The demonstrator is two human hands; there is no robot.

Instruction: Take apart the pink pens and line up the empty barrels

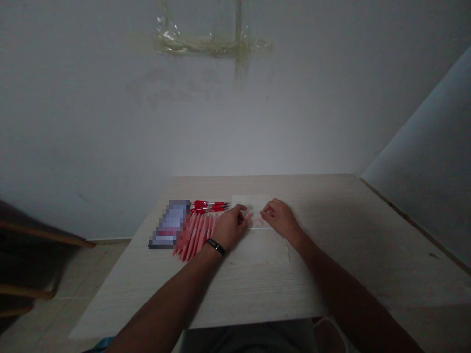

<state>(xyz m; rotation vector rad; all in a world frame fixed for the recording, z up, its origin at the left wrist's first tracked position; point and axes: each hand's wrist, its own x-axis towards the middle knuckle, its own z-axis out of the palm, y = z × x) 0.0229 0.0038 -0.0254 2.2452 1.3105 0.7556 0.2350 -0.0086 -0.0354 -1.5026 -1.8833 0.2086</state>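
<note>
Both forearms angle inward, with the left hand (231, 226) and right hand (277, 219) curled, nearly meeting over a small pink scrap (254, 220) on a white sheet (246, 203). Whether they pinch it, or which way it points, is too blurred to tell. Red pens (209, 206) lie sideways on the surface (368, 235).

A small, blurred pink strip (254, 220) lies on a flat white sheet (250, 201), its exact shape unclear.

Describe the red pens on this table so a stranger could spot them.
On the pale wooden table, look beyond the left hand. The red pens lie side by side above a fanned row of pink strips, the only slim, dark-tipped things there.
</note>
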